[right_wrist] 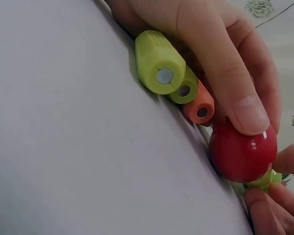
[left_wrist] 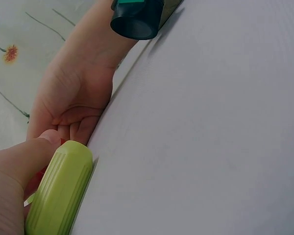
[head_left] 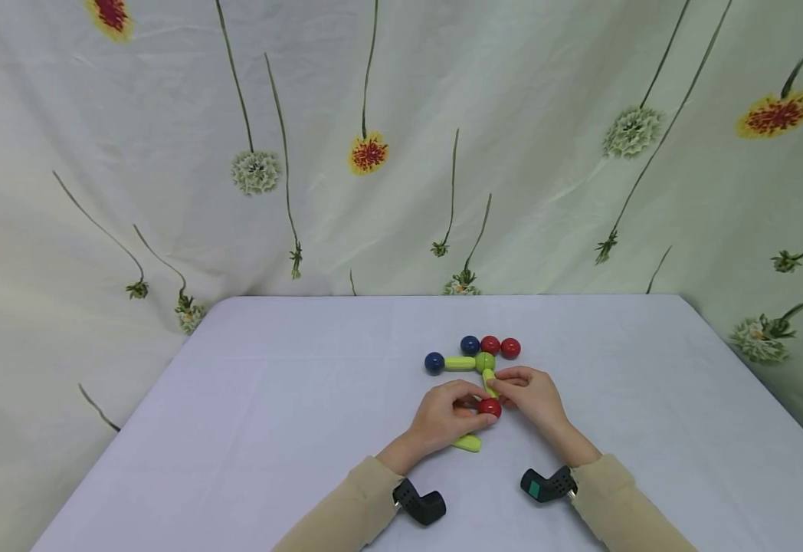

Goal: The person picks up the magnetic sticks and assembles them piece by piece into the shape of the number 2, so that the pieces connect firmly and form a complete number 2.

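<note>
My left hand (head_left: 446, 414) grips a shiny red ball (head_left: 489, 408) between thumb and fingers. My right hand (head_left: 531, 395) pinches a ribbed yellow-green rod (head_left: 489, 381) just behind that ball. At its far end the rod meets a green ball (head_left: 485, 363). From there a second yellow-green rod (head_left: 460, 363) runs left to a dark blue ball (head_left: 434, 363). In the right wrist view, the red ball (right_wrist: 242, 152) is right at the pinched rod's end. Under the left hand lie a yellow-green rod (right_wrist: 160, 63) with a grey disc in its end, another green rod (right_wrist: 184, 88) and an orange rod (right_wrist: 200, 105).
Just behind the joined pieces, a blue ball (head_left: 470, 345) and two red balls, one in the middle (head_left: 489, 344) and one at the right (head_left: 510, 348), sit in a row. A white cloth covers the table (head_left: 291, 429). Behind it hangs a flowered curtain (head_left: 401, 215).
</note>
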Available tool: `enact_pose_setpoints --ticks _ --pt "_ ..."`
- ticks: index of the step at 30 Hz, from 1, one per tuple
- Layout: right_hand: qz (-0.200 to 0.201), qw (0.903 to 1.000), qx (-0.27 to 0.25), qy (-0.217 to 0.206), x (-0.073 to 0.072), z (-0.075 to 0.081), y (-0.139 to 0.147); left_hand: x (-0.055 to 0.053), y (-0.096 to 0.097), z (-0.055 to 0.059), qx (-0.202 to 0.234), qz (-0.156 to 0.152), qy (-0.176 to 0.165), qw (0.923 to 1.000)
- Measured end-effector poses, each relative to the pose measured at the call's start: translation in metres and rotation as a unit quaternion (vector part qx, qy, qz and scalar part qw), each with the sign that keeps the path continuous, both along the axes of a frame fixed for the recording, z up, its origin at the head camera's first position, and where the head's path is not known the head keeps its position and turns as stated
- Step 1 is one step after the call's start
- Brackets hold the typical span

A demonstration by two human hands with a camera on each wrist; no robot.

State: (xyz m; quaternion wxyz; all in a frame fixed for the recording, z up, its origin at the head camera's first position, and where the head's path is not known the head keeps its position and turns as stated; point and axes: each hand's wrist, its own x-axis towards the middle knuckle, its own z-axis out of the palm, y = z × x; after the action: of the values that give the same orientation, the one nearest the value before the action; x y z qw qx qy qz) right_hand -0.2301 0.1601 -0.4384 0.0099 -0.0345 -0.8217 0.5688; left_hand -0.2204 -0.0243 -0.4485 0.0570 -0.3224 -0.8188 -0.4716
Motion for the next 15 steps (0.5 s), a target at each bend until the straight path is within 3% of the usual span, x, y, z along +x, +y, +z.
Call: enact_pose_setpoints --ticks 15 --pt "-0.009 0.9997 -0.016 -0.016 0.0006 0.0031 -0.0022 -0.0006 0.0003 -0.0014 -0.005 -0.003 0.011 0.9999"
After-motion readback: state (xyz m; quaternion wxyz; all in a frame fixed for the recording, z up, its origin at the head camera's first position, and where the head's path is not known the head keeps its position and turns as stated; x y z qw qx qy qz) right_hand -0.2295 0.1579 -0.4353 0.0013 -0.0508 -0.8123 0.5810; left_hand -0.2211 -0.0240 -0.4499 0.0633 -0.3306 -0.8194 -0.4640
